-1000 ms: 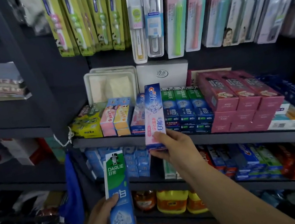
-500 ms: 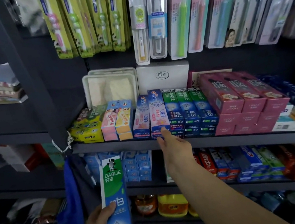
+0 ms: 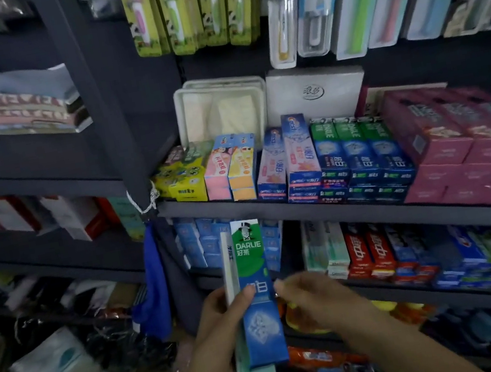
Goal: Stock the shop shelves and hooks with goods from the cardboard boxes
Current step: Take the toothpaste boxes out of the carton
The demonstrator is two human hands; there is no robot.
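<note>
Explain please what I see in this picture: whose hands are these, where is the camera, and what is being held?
There is no machine here. A person wears a camera on the head, so the view looks forward and down at that person's own two hands.

The left hand grips a tall green-and-blue Darlie box of toothpaste, held upright; a second, paler box seems to lie behind it. The right hand reaches toward the box's right edge with fingers loosely curled; whether it touches the box is hard to tell.

In front stands a dark shelf carrying rows of toothpaste boxes: Crest boxes, more Darlie ones and pink boxes. Above hang toothbrush packs.
</note>
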